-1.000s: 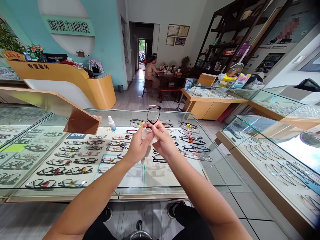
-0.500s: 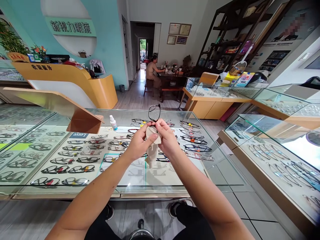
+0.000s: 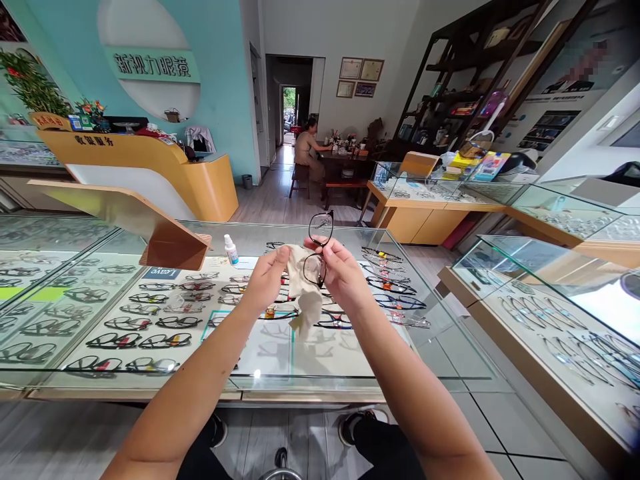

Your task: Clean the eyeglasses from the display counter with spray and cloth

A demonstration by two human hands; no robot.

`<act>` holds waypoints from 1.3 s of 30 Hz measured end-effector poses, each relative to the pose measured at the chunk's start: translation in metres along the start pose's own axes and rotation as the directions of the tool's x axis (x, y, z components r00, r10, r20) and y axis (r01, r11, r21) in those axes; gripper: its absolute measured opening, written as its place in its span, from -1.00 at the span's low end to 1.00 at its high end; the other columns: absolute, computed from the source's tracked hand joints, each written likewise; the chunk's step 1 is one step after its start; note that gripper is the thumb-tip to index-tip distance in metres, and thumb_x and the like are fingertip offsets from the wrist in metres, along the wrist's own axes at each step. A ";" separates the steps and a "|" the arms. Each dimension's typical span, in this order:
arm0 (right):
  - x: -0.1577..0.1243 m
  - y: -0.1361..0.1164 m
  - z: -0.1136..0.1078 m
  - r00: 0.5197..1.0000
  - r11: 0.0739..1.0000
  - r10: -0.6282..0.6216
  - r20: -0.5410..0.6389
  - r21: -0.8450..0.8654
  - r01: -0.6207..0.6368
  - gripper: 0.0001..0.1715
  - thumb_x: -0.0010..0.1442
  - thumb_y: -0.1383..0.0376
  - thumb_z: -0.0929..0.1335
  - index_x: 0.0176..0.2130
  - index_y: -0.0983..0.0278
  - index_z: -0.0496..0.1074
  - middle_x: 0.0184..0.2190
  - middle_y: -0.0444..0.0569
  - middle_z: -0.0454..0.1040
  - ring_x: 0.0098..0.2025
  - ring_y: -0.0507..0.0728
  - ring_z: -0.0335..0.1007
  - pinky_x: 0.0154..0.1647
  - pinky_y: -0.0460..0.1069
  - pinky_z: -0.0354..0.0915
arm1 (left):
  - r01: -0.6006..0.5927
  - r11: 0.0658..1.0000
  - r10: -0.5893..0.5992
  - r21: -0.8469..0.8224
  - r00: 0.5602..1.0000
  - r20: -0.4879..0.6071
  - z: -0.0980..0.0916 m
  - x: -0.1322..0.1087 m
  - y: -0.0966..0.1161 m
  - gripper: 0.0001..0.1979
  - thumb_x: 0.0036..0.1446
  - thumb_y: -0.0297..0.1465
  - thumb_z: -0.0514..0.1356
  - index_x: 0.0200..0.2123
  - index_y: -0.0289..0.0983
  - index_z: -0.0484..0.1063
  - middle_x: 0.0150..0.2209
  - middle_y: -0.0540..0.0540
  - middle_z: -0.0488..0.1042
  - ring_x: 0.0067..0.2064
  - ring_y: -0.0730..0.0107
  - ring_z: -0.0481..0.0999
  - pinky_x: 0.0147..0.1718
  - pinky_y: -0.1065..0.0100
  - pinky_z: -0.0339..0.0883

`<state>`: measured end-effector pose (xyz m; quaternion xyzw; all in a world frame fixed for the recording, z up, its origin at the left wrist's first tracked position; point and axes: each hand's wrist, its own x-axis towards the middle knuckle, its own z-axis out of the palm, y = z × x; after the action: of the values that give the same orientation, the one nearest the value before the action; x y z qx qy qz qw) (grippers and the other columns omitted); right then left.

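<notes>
The person's right hand (image 3: 345, 272) holds a pair of black glasses (image 3: 321, 230), which is to the right of the white bottle (image 3: 231, 251) and above the glass desk (image 3: 100, 395). The glasses are turned on end, so that one lens stands over the other. The grip of this hand is narrow: the thumb and the fingers are pressed on the frame near its middle. The left hand (image 3: 267, 280) is also to the right of the bottle, but nearer to it. Its grip is narrow too, and it holds a pale cloth (image 3: 300, 273) between thumb and fingers. The cloth hangs down and passes behind the lower lens; I cannot tell if it touches this lens. The bottle stands upright on the desk. To the left of the bottle there is a tilted wooden board (image 3: 125, 210). Nearer to the person than the bottle, inside the desk, other glasses (image 3: 177, 321) lie in rows. Far behind the bottle and to its right, another person (image 3: 307, 145) sits on a stool (image 3: 300, 175). Well apart from the bottle, to the right, more glasses (image 3: 531, 315) lie in a second case (image 3: 467, 287).
</notes>
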<state>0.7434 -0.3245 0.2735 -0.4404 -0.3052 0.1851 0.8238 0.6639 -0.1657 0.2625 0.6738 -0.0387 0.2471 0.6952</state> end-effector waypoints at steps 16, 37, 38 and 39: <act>0.001 0.016 -0.003 0.975 0.973 0.083 0.206 -0.230 -0.034 -0.56 0.25 -0.09 0.58 -0.32 0.19 0.58 -0.18 -0.07 0.45 -0.14 0.15 0.34 0.00 0.04 0.26 | -0.017 1.000 0.017 0.000 1.000 -0.008 -0.012 0.003 0.008 -0.53 0.19 0.02 0.49 -0.13 -0.28 0.66 -0.22 -0.12 0.67 -0.22 0.29 0.57 -0.20 0.34 0.43; 0.000 0.024 0.002 0.970 0.968 0.148 0.195 -0.230 -0.101 -0.50 0.23 -0.15 0.57 -0.30 0.21 0.56 -0.31 -0.10 0.48 -0.29 0.10 0.28 -0.22 -0.01 0.24 | -0.046 0.999 0.046 0.016 0.999 -0.004 -0.018 0.007 0.011 -0.48 0.32 0.13 0.33 -0.28 -0.26 0.61 -0.40 -0.08 0.54 -0.34 0.32 0.46 -0.31 0.31 0.36; 0.001 0.023 0.001 0.973 0.970 0.154 0.171 -0.215 -0.115 -0.50 0.21 -0.15 0.58 -0.31 0.21 0.57 -0.32 -0.10 0.49 -0.31 0.09 0.28 -0.23 -0.01 0.23 | -0.030 0.999 0.031 -0.009 0.999 0.028 -0.021 0.008 0.010 -0.50 0.33 0.10 0.33 -0.23 -0.26 0.63 -0.37 -0.09 0.57 -0.32 0.30 0.49 -0.27 0.30 0.39; 0.001 0.023 0.000 0.975 0.971 0.161 0.151 -0.199 -0.129 -0.49 0.20 -0.15 0.58 -0.33 0.21 0.56 -0.32 -0.10 0.50 -0.32 0.09 0.28 -0.25 -0.01 0.23 | -0.009 0.999 0.011 -0.033 0.998 0.059 -0.024 0.008 0.010 -0.53 0.33 0.07 0.35 -0.17 -0.26 0.64 -0.34 -0.11 0.60 -0.29 0.27 0.53 -0.24 0.29 0.42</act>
<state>0.7438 -0.3116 0.2548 -0.5203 -0.3557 0.2515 0.7346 0.6605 -0.1405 0.2730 0.6690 -0.0667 0.2298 0.7036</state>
